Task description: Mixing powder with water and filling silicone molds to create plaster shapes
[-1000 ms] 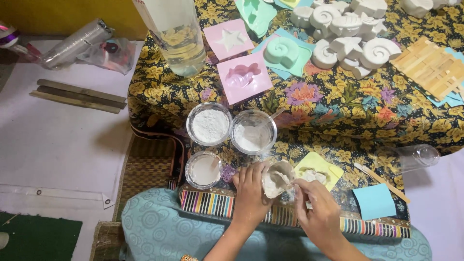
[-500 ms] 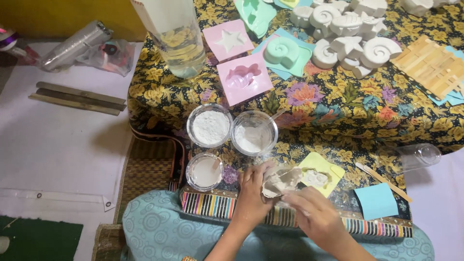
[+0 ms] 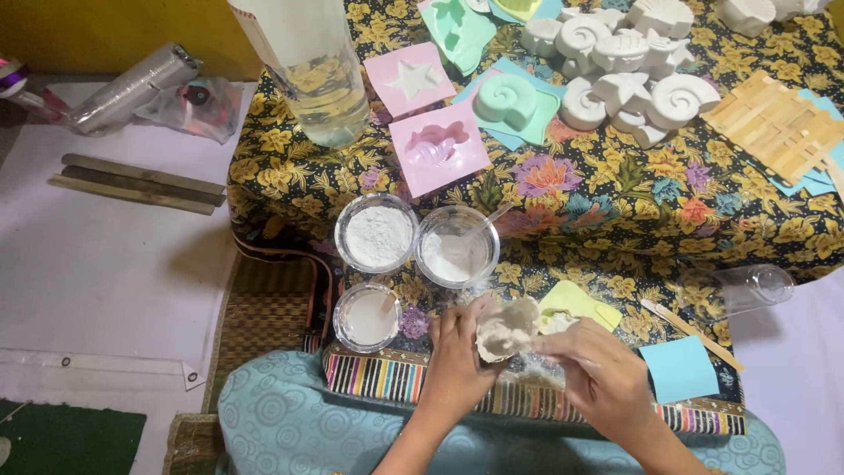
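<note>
since a second ago i've tilted the small plaster-caked cup (image 3: pixel 507 328) toward me; left hand (image 3: pixel 457 352) grips it, right hand (image 3: pixel 598 374) pinches its rim, above the yellow mould (image 3: pixel 576 303)

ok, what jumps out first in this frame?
Both hands, left hand and right hand, hold a small cup caked with white plaster at the near edge of the floral tablecloth. Beside them sit three clear cups of white powder. At the far side lie a cluster of white shell casts and pink moulds.
</note>
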